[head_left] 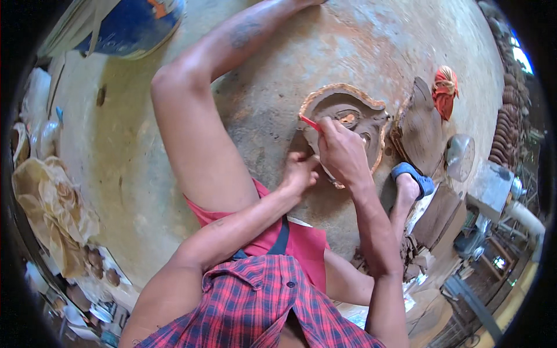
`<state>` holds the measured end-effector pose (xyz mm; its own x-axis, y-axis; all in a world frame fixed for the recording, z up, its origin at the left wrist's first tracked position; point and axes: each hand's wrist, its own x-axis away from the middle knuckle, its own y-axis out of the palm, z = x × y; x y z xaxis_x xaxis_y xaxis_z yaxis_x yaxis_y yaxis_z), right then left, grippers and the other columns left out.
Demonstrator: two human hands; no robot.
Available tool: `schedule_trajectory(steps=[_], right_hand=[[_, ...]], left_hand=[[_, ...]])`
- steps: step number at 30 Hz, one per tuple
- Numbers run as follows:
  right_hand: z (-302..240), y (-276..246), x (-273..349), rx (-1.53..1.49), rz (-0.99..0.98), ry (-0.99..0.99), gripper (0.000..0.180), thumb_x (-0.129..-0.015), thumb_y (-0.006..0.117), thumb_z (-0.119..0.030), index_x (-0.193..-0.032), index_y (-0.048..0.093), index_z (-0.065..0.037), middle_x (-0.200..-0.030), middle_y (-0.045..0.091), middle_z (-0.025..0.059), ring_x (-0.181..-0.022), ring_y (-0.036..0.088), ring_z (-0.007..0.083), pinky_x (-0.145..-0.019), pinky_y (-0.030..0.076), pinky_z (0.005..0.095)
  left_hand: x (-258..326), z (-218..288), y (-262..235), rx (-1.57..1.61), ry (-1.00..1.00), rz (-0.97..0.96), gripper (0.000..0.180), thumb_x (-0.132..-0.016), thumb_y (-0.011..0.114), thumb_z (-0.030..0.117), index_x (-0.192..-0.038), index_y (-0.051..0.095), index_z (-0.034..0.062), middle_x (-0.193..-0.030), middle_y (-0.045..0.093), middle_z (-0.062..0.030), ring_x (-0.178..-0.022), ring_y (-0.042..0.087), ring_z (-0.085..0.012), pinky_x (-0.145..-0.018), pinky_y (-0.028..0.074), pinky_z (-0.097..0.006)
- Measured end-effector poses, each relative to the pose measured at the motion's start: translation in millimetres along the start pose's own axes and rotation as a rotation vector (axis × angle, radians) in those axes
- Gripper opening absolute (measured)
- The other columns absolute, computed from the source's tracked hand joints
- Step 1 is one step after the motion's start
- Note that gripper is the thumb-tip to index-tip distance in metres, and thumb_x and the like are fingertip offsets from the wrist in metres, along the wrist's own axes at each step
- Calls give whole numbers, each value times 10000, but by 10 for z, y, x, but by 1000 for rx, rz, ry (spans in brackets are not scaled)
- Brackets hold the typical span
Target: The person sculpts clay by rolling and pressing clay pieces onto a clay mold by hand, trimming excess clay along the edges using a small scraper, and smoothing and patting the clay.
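Observation:
A curvy-edged mould (338, 89) with a rough, pale orange rim lies on the floor in front of me. Dark grey-brown clay (322, 105) lines its inside, with raised and hollow shapes and an orange patch in the middle. My right hand (342, 148) is closed around a thin red stick-like tool (309, 122), held over the clay; its working end is hidden. At the mould's near left edge, my left hand (300, 174) has its fingers loosely bent and apart, with nothing visible in them. Whether it touches the rim, I cannot tell.
Right of the mould lie a flat clay slab (420, 127), a tied red cloth bundle (445, 93) and a clear plastic bag (460, 155). My foot in a blue sandal (415, 178) is close by. A blue bucket (136, 29) stands far left; crumpled brown sheeting (52, 203) lies left.

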<state>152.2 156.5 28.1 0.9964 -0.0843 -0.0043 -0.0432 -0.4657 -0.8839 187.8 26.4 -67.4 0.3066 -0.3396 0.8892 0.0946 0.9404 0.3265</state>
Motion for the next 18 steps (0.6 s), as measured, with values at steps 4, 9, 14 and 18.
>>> schedule_trajectory(steps=[4, 9, 14, 18], right_hand=[[-1, 233, -167, 245, -232, -114, 100, -978, 603, -113, -1038, 589, -34, -809, 703, 209, -740, 722, 395, -637, 565, 496], [-126, 300, -201, 407, -348, -91, 144, -911, 589, -58, -1050, 581, -20, -783, 713, 210, -695, 749, 398, -577, 600, 492], [-170, 337, -176, 468, -438, -35, 121, -914, 585, -55, -1027, 587, -12, -775, 729, 217, -712, 759, 396, -597, 608, 494], [-128, 415, -78, 492, -575, 9, 139, -872, 619, -66, -993, 575, -14, -800, 725, 245, -758, 745, 441, -653, 592, 542]], left_hand=[[57, -199, 187, -49, -199, -186, 466, -1025, 656, 278, -1358, 416, 56, -1218, 610, -124, -858, 732, -246, -655, 626, -318], [9, -260, 215, 59, -210, -250, 549, -1049, 616, 301, -1435, 323, 44, -1386, 536, -187, -1044, 727, -350, -857, 644, -418], [-8, -384, 280, 122, -187, -290, 616, -1078, 573, 310, -1504, 226, 32, -1504, 469, -243, -1193, 677, -403, -998, 608, -471], [-71, -551, 360, 291, -175, -220, 451, -1033, 620, 185, -1378, 359, 59, -1380, 536, -136, -1184, 666, -266, -969, 622, -453]])
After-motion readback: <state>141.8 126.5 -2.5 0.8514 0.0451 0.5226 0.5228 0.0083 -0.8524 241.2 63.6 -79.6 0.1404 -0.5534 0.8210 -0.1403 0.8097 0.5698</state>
